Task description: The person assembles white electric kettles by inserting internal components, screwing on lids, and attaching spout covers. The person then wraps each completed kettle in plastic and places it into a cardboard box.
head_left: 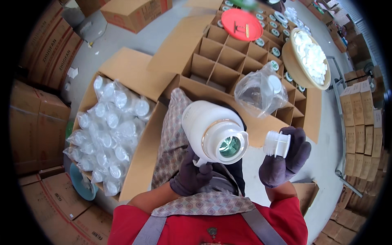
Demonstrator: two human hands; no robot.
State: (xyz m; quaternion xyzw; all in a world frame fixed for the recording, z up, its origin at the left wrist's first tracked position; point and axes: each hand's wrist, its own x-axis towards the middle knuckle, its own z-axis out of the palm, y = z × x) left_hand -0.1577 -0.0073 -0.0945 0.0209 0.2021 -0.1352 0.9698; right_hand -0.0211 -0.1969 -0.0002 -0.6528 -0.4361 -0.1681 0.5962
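Note:
My left hand (191, 176), in a dark purple-grey glove, grips a white vacuum jug (198, 118) low down by its handle. The jug is tilted so its uncapped mouth faces me, with a shiny green glass liner inside. In my right hand (290, 159), gloved the same way, a white threaded stopper (277, 144) is held up to the right of the jug, apart from it. Beyond them a clear plastic bag (255, 94) with a white round cap lies over the compartments of a divided carton (216, 61).
An open carton (139, 163) at the left holds several bagged white-capped items. Green-mouthed bottles fill the divided carton's far cells, under a red round lid (241, 24). A beige basin (290, 61) of white pieces rests at its right. Stacked boxes (38, 116) stand left, more (359, 122) right.

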